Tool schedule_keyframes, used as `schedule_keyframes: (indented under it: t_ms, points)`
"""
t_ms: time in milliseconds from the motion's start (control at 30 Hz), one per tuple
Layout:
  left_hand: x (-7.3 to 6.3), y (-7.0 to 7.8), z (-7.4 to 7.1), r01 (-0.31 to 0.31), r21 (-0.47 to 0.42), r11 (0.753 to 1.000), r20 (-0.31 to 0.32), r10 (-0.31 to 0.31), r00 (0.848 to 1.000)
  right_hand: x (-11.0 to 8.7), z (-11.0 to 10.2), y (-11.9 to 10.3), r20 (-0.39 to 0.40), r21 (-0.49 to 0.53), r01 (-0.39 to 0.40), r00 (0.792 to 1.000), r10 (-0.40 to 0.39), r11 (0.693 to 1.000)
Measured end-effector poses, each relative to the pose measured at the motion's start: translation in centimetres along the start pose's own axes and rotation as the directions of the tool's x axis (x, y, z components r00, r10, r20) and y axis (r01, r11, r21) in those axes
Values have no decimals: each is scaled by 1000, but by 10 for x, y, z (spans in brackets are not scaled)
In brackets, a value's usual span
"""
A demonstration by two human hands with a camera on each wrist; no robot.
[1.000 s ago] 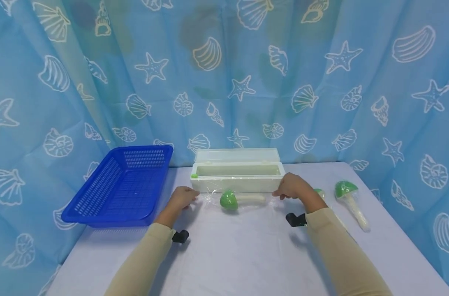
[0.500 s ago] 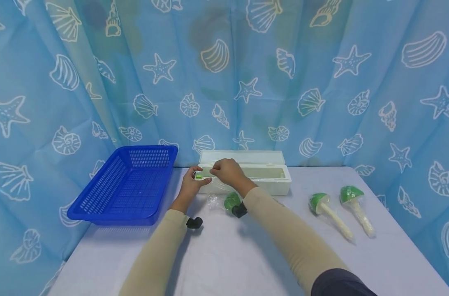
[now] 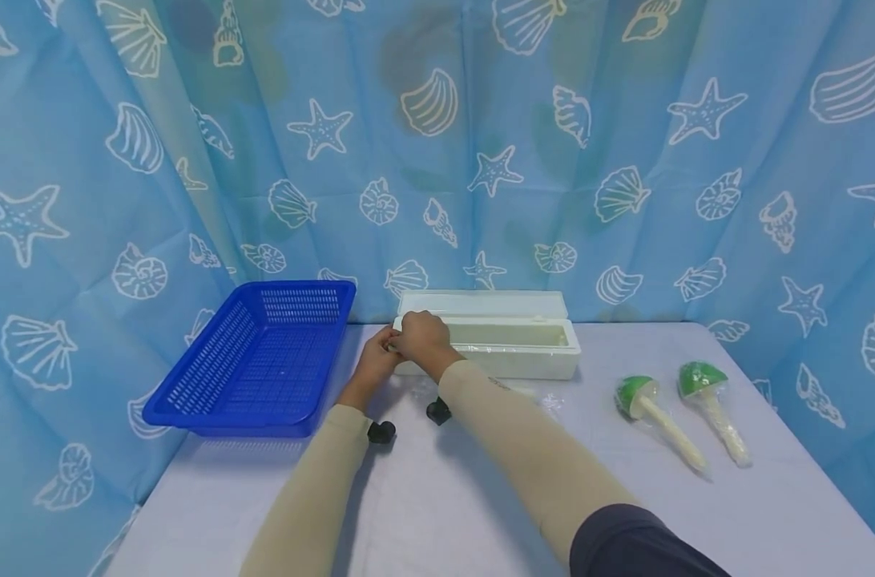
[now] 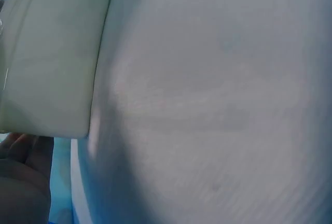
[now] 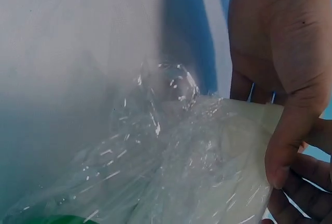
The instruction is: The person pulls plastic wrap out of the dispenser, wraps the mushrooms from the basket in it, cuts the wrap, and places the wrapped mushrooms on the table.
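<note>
A white cling film dispenser (image 3: 513, 365) stands at the back of the table, its lid (image 3: 481, 303) raised. My left hand (image 3: 374, 365) grips its left end, with the fingertips behind that end in the left wrist view. Right beside it, my right hand (image 3: 423, 340) has curled fingers at the same front corner, covering the green slide cutter; I cannot tell whether it pinches the cutter. Clear cling film (image 5: 176, 162) hangs crinkled over the dispenser's front. A mushroom-shaped piece lies under the film, its white stem (image 3: 526, 393) showing past my right sleeve and its green cap (image 5: 57, 220) in the right wrist view.
On the left stands a blue perforated basket (image 3: 320, 393). Two film-wrapped mushroom-shaped pieces with green caps, one nearer (image 3: 635, 393) and one farther right (image 3: 700, 378), lie to the right. A blue shell-patterned curtain (image 3: 495, 224) hangs behind the white-covered table (image 3: 510, 497).
My right hand has left the dispenser's right end, crossed to its left end and now meets my left hand. My left hand has risen from the film's edge onto the dispenser's left end.
</note>
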State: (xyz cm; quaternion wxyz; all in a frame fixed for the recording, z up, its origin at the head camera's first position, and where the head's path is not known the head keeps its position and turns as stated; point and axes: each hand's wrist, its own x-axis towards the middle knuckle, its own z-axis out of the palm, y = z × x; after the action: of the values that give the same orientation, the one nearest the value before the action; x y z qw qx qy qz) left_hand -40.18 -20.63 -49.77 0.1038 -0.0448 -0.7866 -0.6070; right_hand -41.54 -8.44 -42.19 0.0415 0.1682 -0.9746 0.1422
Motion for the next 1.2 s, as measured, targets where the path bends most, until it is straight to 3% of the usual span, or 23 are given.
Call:
schedule_keyframes:
  t_ms: [133,233,433,600,867,1200]
  points:
    - [-1,4,-1,-77,-6,997,12,77,997,1,-1,4,-6,-10,-21,1000,21,1000]
    - [-1,6,0,-97,1,995,17,97,995,-1,-4,8,-1,-4,-29,1000,29,1000]
    - [3,5,4,-29,37,999,30,27,999,-6,-8,19,14,-2,-18,1000,18,1000]
    - [4,6,3,30,94,995,5,-30,1000,-8,-16,41,30,34,-39,999,38,999]
    - [4,5,-3,60,113,992,11,-61,998,-21,-35,98,88,81,-86,993,78,993]
    - [6,5,2,82,116,990,23,-85,996,-50,-65,191,148,66,-158,978,147,985]
